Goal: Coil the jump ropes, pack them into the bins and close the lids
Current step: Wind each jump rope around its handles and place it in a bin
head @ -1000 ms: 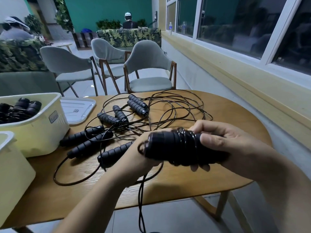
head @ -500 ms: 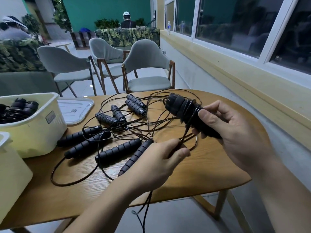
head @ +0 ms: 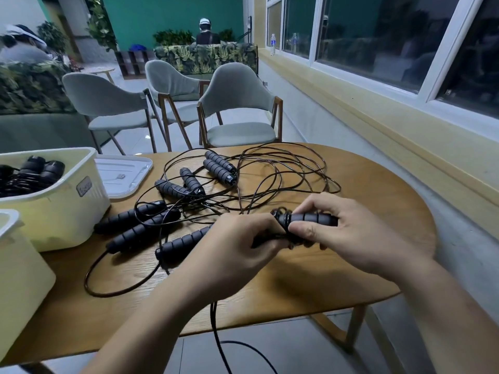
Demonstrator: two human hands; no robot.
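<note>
Unreadable label on cream bin

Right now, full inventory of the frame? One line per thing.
table: one, light wood, rounded, centre.
bins: two, cream, on the table's left side.
packed ropes: black, count unclear, in the far bin.
lid: one, white, flat on the table behind the far bin.
loose handles: at least seven, black, mid-table.
loose cords: black tangle, count unclear, around the handles; one strand hangs off the near edge.
held rope: one, black, cord wound on it, above the table.
chairs: three, grey, beyond the table.
left hand: grips the held rope's left end.
right hand: grips its right end.
</note>
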